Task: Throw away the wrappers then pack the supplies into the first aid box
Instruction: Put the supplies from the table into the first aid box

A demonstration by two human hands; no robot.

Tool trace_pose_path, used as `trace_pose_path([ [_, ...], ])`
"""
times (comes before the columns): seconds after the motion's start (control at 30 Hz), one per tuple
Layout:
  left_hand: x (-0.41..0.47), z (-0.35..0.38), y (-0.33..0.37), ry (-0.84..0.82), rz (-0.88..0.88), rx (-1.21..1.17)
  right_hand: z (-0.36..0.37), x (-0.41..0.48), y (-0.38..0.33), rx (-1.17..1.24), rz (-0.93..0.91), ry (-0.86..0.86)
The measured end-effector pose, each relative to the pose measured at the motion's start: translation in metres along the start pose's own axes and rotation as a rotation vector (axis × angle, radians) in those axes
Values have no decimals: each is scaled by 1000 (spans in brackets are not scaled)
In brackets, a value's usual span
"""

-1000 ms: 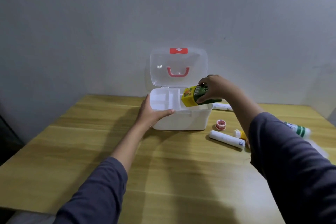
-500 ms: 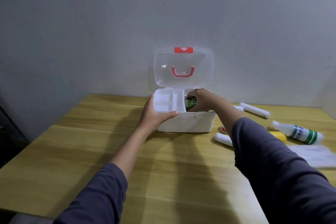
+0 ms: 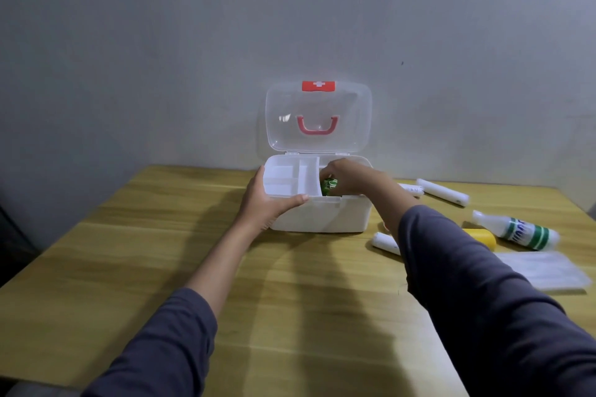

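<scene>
Since 1.0 s ago the green and yellow carton point(image 3: 329, 186) has been coming down from above the box rim, and it is now sitting low inside the right compartment of the first aid box point(image 3: 319, 214), with only a green patch showing past the fingers. The right hand point(image 3: 346, 179) is reaching into that compartment, fingers curled around the carton and apparently still gripping it. The left hand point(image 3: 266, 201) is bracing the box at its near-left corner, thumb hooked over the front rim and the fingers wrapped on the left wall, so it is closed on the box itself. The clear lid point(image 3: 317, 118) is standing open against the far wall. This is putting 1 supply in place, but most are still lying out on the wooden table point(image 3: 161, 251) to the right of the box: 2 white rolls point(image 3: 443, 192) at the far right, another white roll point(image 3: 385, 243) near the sleeve, a yellow bottle point(image 3: 482, 237), a green and white bottle point(image 3: 519, 230) on its side, and a flat white packet point(image 3: 545, 269). Packing looks to be only beginning; releasing the carton seems the next move.
</scene>
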State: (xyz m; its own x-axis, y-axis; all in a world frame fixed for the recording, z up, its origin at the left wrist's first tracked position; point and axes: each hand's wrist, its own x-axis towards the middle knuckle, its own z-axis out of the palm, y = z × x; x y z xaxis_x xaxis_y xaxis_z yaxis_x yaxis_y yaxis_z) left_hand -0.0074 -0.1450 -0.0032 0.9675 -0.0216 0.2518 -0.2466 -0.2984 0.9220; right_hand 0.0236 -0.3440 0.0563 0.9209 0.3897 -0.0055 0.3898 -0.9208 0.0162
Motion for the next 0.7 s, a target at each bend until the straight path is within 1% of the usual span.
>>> trace_pose_path([
  [0.07, -1, -1, 2, -16, -9, 6, -1, -5, 0, 55, 18, 68],
  [0.17, -2, -2, 6, -34, -38, 18, -9, -26, 4, 249, 38, 140],
  [0.23, -2, -2, 8, -35, -53, 2, -18, -49, 8, 355, 61, 224],
  [0.3, -4, -1, 10, -27, -68, -18, -23, -79, 18, 433, 106, 308],
  [0.37, -5, 0, 10, -17, -79, -17, -23, -113, 32, 506, 182, 348],
  [0.47, -5, 1, 11, 1, -100, -8, -16, -164, 54, 583, 313, 336],
  [0.6, -7, 2, 12, 13, -99, 9, 7, -228, 78, 611, 497, 275],
  [0.7, -2, 3, 8, 9, -90, 33, 29, -262, 91, 629, 611, 187],
])
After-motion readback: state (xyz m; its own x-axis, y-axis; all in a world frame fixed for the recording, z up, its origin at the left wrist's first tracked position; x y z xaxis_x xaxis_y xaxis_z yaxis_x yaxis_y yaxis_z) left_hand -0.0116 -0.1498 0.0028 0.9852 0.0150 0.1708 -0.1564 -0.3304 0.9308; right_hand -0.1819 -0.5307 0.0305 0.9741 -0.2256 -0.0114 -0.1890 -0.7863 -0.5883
